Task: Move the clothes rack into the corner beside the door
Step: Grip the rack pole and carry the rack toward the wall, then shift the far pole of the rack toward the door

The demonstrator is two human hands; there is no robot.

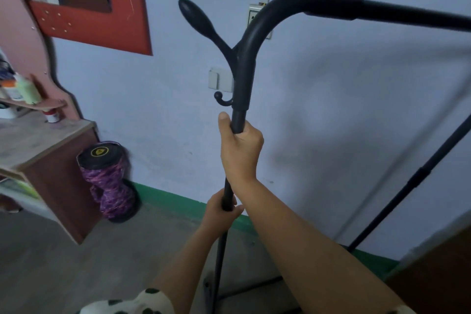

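Observation:
A black metal clothes rack (251, 41) stands in front of me against a pale blue wall. Its near upright pole rises through the middle of the view and bends right into a top bar; two hooks branch off to the left. My right hand (240, 150) is wrapped around the pole just below the curved joint. My left hand (221, 208) grips the same pole lower down. The rack's far upright (407, 186) slants at the right. Its base bars are partly hidden by my arms.
A wooden dresser (48, 160) with a red-framed mirror (102, 30) and bottles stands at the left. A purple hoverboard (109, 181) leans upright against the wall beside it. A brown panel edge (433, 275) shows at the lower right. Grey floor lies below.

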